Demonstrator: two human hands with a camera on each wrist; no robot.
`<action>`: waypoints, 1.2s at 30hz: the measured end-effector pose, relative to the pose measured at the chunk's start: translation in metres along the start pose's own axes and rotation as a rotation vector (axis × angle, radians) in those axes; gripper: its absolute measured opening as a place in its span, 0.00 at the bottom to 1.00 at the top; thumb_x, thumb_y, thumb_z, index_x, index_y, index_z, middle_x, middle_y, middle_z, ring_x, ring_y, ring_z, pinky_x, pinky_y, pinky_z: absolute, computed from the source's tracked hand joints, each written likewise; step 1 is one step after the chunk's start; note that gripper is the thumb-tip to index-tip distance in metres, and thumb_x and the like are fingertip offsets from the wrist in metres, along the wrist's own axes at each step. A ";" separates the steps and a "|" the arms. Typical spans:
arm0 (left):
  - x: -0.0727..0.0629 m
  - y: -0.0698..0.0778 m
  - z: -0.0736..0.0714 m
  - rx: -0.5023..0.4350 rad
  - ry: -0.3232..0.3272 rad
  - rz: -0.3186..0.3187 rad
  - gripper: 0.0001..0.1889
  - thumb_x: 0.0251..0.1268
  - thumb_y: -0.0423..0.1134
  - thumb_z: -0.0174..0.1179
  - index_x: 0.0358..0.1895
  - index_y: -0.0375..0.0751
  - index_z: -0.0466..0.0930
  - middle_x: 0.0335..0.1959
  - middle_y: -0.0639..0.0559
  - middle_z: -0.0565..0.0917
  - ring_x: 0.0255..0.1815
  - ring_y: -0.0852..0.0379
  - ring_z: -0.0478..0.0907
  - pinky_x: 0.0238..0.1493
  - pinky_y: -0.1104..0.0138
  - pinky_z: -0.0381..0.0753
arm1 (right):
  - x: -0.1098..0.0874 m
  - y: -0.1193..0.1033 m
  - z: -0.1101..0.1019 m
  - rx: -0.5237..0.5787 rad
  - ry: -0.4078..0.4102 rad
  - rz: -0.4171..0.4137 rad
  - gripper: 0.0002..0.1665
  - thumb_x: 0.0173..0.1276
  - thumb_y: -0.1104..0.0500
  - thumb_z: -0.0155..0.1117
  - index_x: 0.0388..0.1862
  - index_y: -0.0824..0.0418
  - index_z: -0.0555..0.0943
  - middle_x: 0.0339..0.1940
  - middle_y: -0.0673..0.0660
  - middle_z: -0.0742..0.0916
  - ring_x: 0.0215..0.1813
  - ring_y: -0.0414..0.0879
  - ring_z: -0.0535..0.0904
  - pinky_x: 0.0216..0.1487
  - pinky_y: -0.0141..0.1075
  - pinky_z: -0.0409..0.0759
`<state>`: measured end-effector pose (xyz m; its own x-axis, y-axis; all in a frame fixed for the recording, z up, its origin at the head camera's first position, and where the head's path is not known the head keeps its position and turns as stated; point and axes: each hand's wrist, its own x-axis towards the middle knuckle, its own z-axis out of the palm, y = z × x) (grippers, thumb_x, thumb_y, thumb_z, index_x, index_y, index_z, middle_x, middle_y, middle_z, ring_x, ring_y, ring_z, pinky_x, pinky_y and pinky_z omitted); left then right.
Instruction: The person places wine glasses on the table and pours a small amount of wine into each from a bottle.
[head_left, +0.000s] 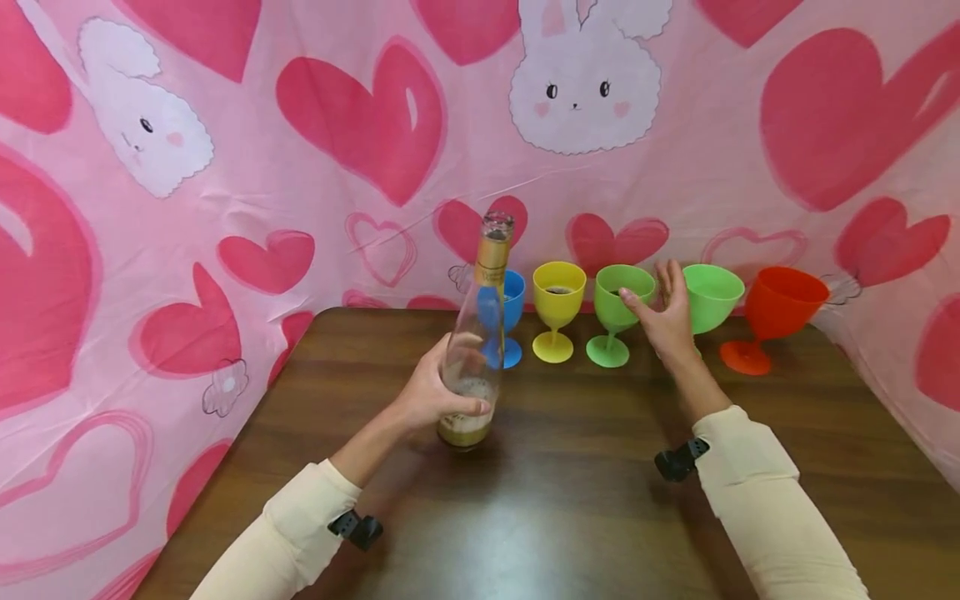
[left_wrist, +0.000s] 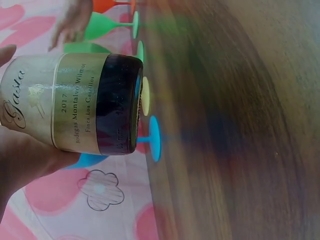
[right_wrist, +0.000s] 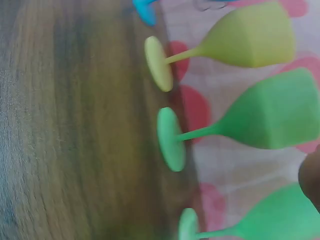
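Note:
My left hand (head_left: 438,392) grips the lower body of a clear glass wine bottle (head_left: 474,329), its open neck up and leaning slightly right. Its base appears raised off the table. The left wrist view shows the bottle's printed label (left_wrist: 77,100) and dark bottom. My right hand (head_left: 671,321) is raised between a green goblet (head_left: 617,312) and a lighter green goblet (head_left: 712,300), thumb and fingers spread. In the right wrist view the thumb (right_wrist: 311,175) is beside the green goblet's bowl; whether it touches, I cannot tell.
A yellow goblet (head_left: 557,312) with dark liquid and a blue goblet (head_left: 513,304), partly behind the bottle, stand left in the row. An orange-red goblet (head_left: 786,307) is at its right end. The wooden table (head_left: 570,483) meets a pink heart-patterned cloth (head_left: 322,217) behind.

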<state>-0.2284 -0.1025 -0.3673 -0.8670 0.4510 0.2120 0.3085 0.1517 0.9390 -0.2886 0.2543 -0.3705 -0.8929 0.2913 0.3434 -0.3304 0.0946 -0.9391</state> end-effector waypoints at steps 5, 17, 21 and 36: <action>-0.009 0.000 -0.007 0.029 0.041 0.000 0.41 0.40 0.25 0.76 0.64 0.39 0.69 0.58 0.34 0.82 0.61 0.39 0.79 0.65 0.54 0.76 | -0.002 0.001 -0.008 -0.098 0.268 -0.290 0.35 0.62 0.68 0.68 0.69 0.70 0.72 0.68 0.69 0.79 0.70 0.43 0.74 0.76 0.37 0.68; -0.011 -0.002 -0.006 0.029 0.062 -0.001 0.41 0.40 0.26 0.76 0.64 0.40 0.70 0.57 0.33 0.82 0.60 0.42 0.79 0.65 0.55 0.75 | 0.008 0.026 -0.049 -0.261 0.334 -0.009 0.62 0.57 0.55 0.75 0.84 0.55 0.49 0.83 0.56 0.63 0.82 0.49 0.59 0.83 0.38 0.56; -0.012 -0.002 -0.004 0.030 0.055 0.006 0.41 0.39 0.26 0.76 0.64 0.40 0.70 0.57 0.32 0.82 0.59 0.43 0.78 0.63 0.56 0.75 | 0.017 0.024 -0.054 -0.297 0.300 0.049 0.67 0.57 0.51 0.76 0.84 0.53 0.42 0.84 0.54 0.60 0.82 0.49 0.57 0.84 0.39 0.55; -0.014 -0.009 0.000 0.023 0.050 -0.015 0.41 0.41 0.26 0.76 0.65 0.40 0.69 0.58 0.32 0.82 0.60 0.41 0.79 0.62 0.55 0.78 | 0.029 0.016 -0.069 -0.227 0.337 0.270 0.60 0.59 0.52 0.76 0.82 0.46 0.49 0.82 0.53 0.61 0.76 0.45 0.60 0.79 0.34 0.65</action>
<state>-0.2188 -0.1101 -0.3788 -0.8897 0.4044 0.2120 0.3040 0.1783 0.9358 -0.2990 0.3299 -0.3765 -0.7761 0.6228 0.0995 0.0083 0.1678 -0.9858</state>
